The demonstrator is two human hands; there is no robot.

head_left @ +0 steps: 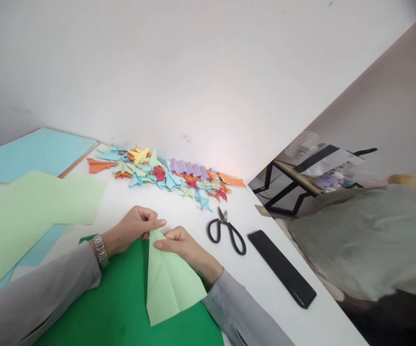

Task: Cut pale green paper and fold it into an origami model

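Note:
A light green sheet of paper (174, 283), creased and partly folded to a narrow top, hangs between my hands above a green mat (121, 293). Closed at its upper tip is my left hand (139, 225), thumb and fingers pinching the paper. On the right edge just below the tip, my right hand (179, 242) grips it with the thumb on the near face. The fingers behind the paper are partly hidden. Black-handled scissors (226, 230) lie slightly open to the right of my right hand.
Folded paper pieces in many colours (157, 173) are heaped along the wall. Light green sheets (31, 216) and a blue sheet (38, 154) lie at the left. A long black case (283, 269) rests near the table's right edge. Beyond it is another person's green-grey clothing (370, 240).

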